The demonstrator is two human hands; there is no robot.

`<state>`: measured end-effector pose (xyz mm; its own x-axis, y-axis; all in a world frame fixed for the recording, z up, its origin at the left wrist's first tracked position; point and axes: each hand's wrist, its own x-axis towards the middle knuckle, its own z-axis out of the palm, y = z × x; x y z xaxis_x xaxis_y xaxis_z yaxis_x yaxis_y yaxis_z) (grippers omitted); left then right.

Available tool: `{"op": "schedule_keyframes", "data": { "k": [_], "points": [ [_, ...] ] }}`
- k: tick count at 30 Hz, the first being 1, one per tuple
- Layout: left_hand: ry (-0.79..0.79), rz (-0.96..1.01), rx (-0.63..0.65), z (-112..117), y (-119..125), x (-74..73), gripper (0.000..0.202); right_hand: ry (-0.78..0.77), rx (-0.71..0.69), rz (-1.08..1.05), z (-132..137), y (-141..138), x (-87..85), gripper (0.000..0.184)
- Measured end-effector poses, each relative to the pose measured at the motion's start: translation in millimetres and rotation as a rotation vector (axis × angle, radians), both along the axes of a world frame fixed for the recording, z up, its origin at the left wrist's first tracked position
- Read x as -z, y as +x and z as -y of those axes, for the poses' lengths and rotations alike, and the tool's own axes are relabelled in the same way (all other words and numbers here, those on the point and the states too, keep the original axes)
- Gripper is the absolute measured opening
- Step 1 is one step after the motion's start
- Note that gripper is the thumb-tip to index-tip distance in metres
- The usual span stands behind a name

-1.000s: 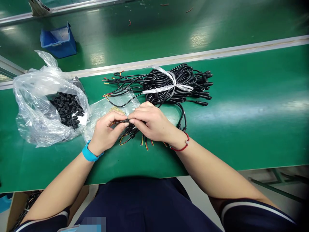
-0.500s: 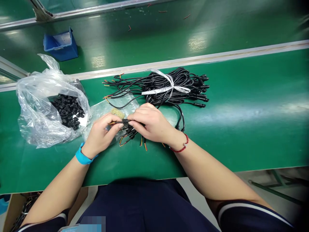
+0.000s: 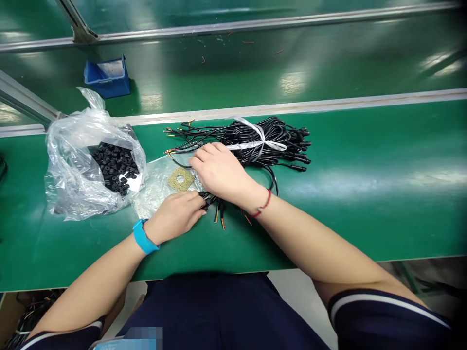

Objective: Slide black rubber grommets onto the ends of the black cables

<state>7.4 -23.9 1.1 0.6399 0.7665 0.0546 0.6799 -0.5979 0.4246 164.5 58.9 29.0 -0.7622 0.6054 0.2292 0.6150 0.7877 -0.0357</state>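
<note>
Black sheathed cable ends (image 3: 213, 200), coloured tips pointing bodyward, pinched in left hand (image 3: 175, 217) fingers; right hand (image 3: 221, 171) fingers flat on crosswise black cables (image 3: 222, 132).

Two hands: one left hand (image 3: 175, 216), one right hand (image 3: 219, 170). One bundle of black cables (image 3: 277, 138), tied with one white strip (image 3: 260, 142); too many strands to count. A few loose cable ends (image 3: 219, 214), exact number unclear. One large clear bag (image 3: 69, 165) of black rubber parts (image 3: 115, 165), too many to count. One flat clear bag (image 3: 155, 189) with one tan square (image 3: 181, 179). One blue bin (image 3: 107, 78). One blue wristband (image 3: 142, 236), one red bracelet (image 3: 263, 206).
</note>
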Motion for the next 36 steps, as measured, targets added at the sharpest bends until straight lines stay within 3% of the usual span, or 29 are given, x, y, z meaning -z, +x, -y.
{"op": "schedule_keyframes", "data": {
  "k": [2,4,6,9,11,16,21,23,26,29,32,36],
  "points": [
    [-0.023,0.027,0.03,-3,-6,-8.0,0.021,-0.008,-0.006,0.069,-7,-10,2.7,0.024],
    [-0.021,0.092,-0.025,-8,-20,-20.3,0.021,-0.055,-0.007,0.049,-8,-15,2.3,0.022],
    [0.069,0.168,-0.236,-15,-42,-32.7,0.018,-0.125,-0.017,-0.01,-3,-17,0.1,0.023],
    [0.224,0.212,-0.675,-23,-80,-41.9,0.013,-0.231,-0.049,-0.057,7,-10,-1.0,0.024],
    [0.175,0.085,-0.791,-27,-100,-39.6,0.01,-0.302,-0.044,-0.077,14,-2,1.7,0.024],
    [0.072,-0.296,-0.725,-29,-112,-21.6,0.016,-0.398,0.007,-0.07,24,14,15.5,0.024],
    [0.097,-0.376,-0.696,-29,-109,-20.5,0.012,-0.289,0.079,-0.007,26,9,27.3,0.023],
    [0.114,-0.275,-0.747,-29,-107,-25.7,0.008,-0.242,0.071,0.058,26,6,28.1,0.023],
    [0.096,0.146,-0.863,-28,-93,-32.9,0.012,-0.2,0.055,0.095,25,4,25.9,0.021],
    [-0.07,0.566,-0.778,-25,-68,-32.4,0.017,-0.205,0.068,0.085,24,4,24.1,0.02],
    [-0.209,0.677,-0.624,-20,-43,-25.0,0.016,-0.241,0.104,0.077,23,4,24.7,0.022],
    [-0.312,0.745,-0.629,-20,-30,-16.6,0.016,-0.23,0.111,0.092,23,3,26.3,0.025]
  ]
}}
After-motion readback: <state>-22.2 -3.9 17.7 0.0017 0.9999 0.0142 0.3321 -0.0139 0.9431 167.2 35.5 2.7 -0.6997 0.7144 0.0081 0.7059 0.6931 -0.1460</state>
